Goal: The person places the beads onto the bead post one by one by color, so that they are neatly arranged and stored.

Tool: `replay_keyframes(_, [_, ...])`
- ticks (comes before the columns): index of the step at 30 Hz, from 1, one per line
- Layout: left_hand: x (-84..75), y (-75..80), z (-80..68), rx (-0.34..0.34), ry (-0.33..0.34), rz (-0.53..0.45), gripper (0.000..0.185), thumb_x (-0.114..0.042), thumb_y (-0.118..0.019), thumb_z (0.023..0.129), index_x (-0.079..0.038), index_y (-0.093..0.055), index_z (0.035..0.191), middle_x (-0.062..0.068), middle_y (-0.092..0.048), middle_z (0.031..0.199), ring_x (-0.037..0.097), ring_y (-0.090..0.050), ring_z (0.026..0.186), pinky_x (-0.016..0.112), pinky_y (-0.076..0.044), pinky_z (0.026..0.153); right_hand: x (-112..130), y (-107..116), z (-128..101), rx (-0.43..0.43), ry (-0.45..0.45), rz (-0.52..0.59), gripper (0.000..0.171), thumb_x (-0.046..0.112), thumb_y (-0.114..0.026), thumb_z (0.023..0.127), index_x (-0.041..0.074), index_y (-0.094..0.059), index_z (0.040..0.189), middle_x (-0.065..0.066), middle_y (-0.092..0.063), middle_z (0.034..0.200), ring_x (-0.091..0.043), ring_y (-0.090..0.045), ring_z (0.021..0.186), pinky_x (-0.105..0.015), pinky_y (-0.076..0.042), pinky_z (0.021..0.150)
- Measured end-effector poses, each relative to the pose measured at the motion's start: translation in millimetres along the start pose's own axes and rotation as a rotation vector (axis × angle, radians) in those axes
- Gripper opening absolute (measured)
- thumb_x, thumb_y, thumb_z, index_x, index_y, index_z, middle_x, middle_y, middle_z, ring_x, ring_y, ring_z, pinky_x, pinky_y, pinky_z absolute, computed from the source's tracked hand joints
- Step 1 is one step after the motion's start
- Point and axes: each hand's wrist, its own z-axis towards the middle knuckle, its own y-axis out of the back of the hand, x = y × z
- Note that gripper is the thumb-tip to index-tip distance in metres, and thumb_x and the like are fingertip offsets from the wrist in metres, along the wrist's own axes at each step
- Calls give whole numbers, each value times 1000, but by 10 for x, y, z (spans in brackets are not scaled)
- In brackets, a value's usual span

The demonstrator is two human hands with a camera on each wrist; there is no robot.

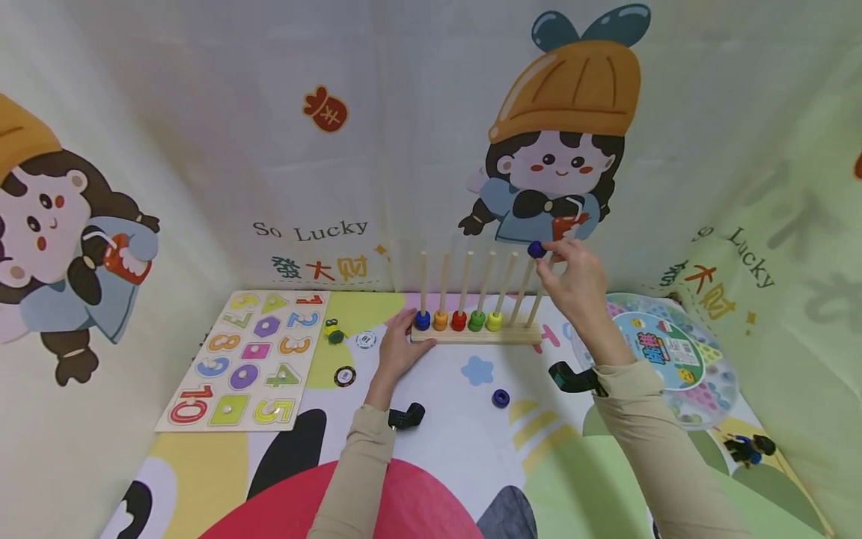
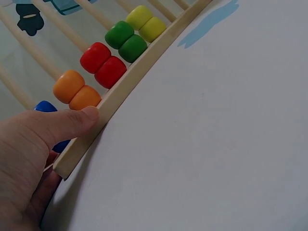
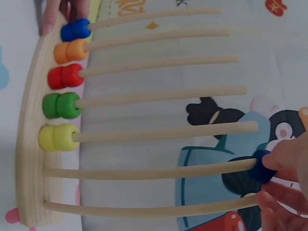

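Right hand: the person's right hand [image 1: 572, 281] is pinching a dark blue bead [image 1: 536, 249] between thumb and fingertips, holding it up at the tip of a rod, well above the mat.

Bead and rod: in the right wrist view the dark blue bead [image 3: 260, 165] is sitting at the free end of the sixth rod [image 3: 149, 172], counting from the blue-bead end. The rod seems to be just entering the bead's hole, though the fingers [image 3: 288, 154] are hiding part of it.

Key relation: the rod's long axis is running from the bead down toward the wooden base [image 1: 477, 336], leaning a little, so the bead's path lies straight along it. The right hand is the one at the bead; the left is far down at the base.

Left hand: the left hand [image 1: 399, 346] is gripping the left end of the base, the thumb [image 2: 72, 120] pressing on its near edge and the fingers curling behind it, beside the blue beads [image 1: 422, 320].

Filled rods: orange beads [image 1: 441, 320], red beads [image 1: 459, 320], green beads [image 1: 477, 320] and yellow beads [image 1: 494, 321] are resting in pairs at the foot of their rods; the two rightmost rods are bare lower down.

Nearby: another dark blue bead [image 1: 500, 398] is lying on the mat nearer the person, and a number puzzle board [image 1: 245, 359] is lying to the left.
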Motion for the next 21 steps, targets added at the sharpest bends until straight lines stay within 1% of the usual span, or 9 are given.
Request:
replay_keyframes(3, [6, 5, -2, 4, 1, -1, 73, -23, -84, 79, 5, -52, 139, 21, -48, 145, 36, -53, 125, 46, -47, 102, -26, -34, 6, 8, 2, 5, 28, 9, -69, 90, -5, -69, 114, -23, -63, 110, -37, -60, 95, -52, -51, 82])
replay_keyframes(7, [13, 5, 2, 0, -13, 2, 72, -24, -84, 79, 5, -53, 138, 21, -48, 144, 37, -53, 125, 48, -47, 102, -35, -51, 14, -11, 24, 11, 25, 12, -70, 90, -3, -71, 111, -22, -63, 107, -35, -60, 91, -51, -51, 79])
replay_keyframes(12, [41, -20, 15, -8, -25, 5, 73, -25, -84, 78, 4, -53, 138, 20, -49, 144, 36, -50, 128, 45, -48, 102, -67, -65, 5, -42, 70, 1, 21, 12, -70, 90, -2, -72, 105, -21, -63, 104, -36, -61, 89, -54, -51, 77])
replay_keyframes(15, [57, -29, 23, -3, -34, 5, 73, -25, -84, 78, 5, -53, 137, 21, -49, 144, 36, -48, 131, 43, -48, 101, -92, -68, -28, -57, 92, 10, 20, 11, -69, 89, -2, -72, 105, -21, -63, 102, -37, -62, 88, -54, -49, 77])
replay_keyframes(18, [64, -30, 26, 1, -33, 11, 73, -25, -84, 78, 5, -53, 137, 22, -49, 144, 36, -47, 132, 43, -48, 101, -106, -67, -111, -49, 73, 58, 21, 11, -69, 90, -3, -72, 105, -21, -64, 103, -37, -63, 89, -48, -51, 72])
replay_keyframes(21, [59, -19, 31, -5, -31, 9, 73, -24, -84, 78, 6, -53, 137, 22, -49, 144, 36, -48, 131, 43, -49, 101, -142, -91, -234, -16, 6, 140, 20, 12, -69, 91, -3, -72, 104, -20, -67, 104, -35, -66, 89, -32, -52, 67])
